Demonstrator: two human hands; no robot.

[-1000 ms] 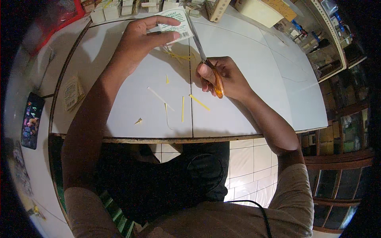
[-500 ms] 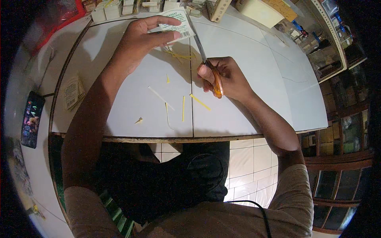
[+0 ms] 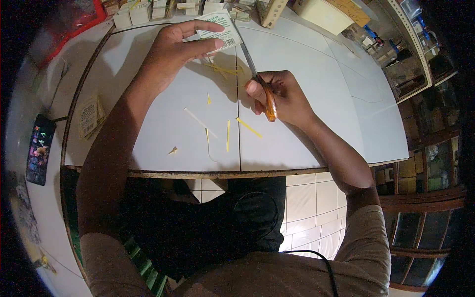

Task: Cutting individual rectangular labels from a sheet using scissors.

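Note:
Above the far part of the white table, my left hand (image 3: 180, 44) pinches a small printed label (image 3: 228, 34) between thumb and fingers. The label is white with green print and a barcode at its lower edge. My right hand (image 3: 282, 96) grips a pair of scissors (image 3: 271, 106) by the orange handles. The scissor blades point away from me and lie along the label's right edge; whether they are closed there I cannot tell. Below the hands, thin yellow paper strips (image 3: 228, 136) and pale offcuts lie on the table. More yellow trimmings (image 3: 222, 69) lie under the label.
A small stack of labels (image 3: 90, 117) lies at the table's left, near a phone (image 3: 40, 148) with a lit screen. Boxes of cut cards (image 3: 141, 14) line the far edge. A cream container (image 3: 324, 17) and a perforated metal rack (image 3: 410, 44) stand at the far right.
The label has shifted very slightly against the scissors, and my right hand has moved a touch. The strips on the table lie as before.

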